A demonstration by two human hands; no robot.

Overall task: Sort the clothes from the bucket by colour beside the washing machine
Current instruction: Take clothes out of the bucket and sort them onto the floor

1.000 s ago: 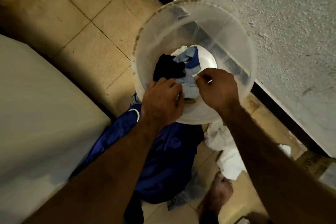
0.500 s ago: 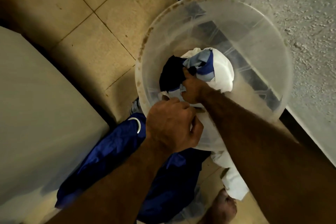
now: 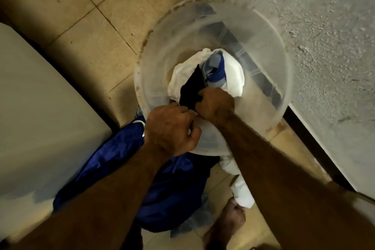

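One clear bucket, right hand gripping black garment inside

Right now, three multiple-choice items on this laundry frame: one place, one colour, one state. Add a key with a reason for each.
1. Where does the shiny blue garment lie?
A) on the tiled floor, between the white washing machine and the translucent plastic bucket
B) inside the bucket
C) on top of the washing machine

2. What colour is the garment that the right hand grips?
A) red
B) black
C) yellow

3. What state is the bucket in?
A) tipped over and empty
B) closed with a lid
C) upright, clothes still inside

Key:
1 A: it spreads over the tiles between the two.
2 B: the black garment runs out from under the curled fingers.
3 C: the open mouth faces up, with a white cloth and other clothes at the bottom.
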